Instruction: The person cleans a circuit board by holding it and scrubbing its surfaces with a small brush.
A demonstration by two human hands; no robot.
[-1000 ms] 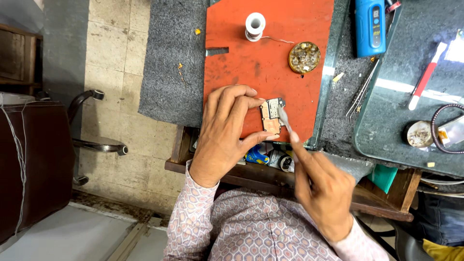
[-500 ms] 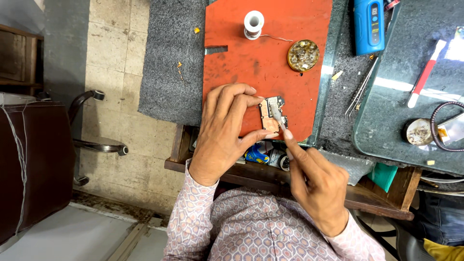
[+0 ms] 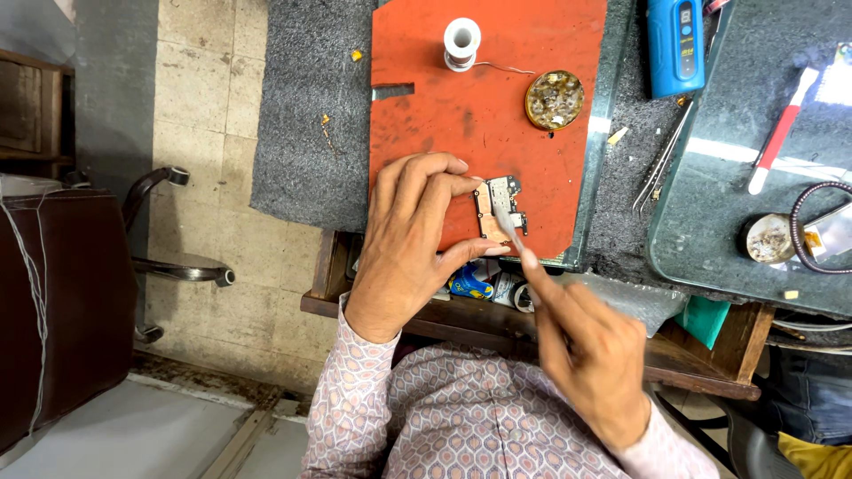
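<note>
- The person wears a long-sleeved shirt (image 3: 461, 417) of pale pinkish-white cloth.
- The cloth carries a small repeating print of rounded, lozenge-like shapes in muted orange, pink and grey-blue, set in close rows over the chest and both arms.
- The left sleeve (image 3: 355, 390) runs down to the wrist and ends in a plain cuff of the same printed cloth, just at the base of the left hand (image 3: 410, 239).
- The right sleeve (image 3: 661, 452) likewise ends at the wrist below the right hand (image 3: 586, 355); its cuff is partly cut off by the picture's near edge.
- Both hands are bare: the pictures show them without gloves.
</note>
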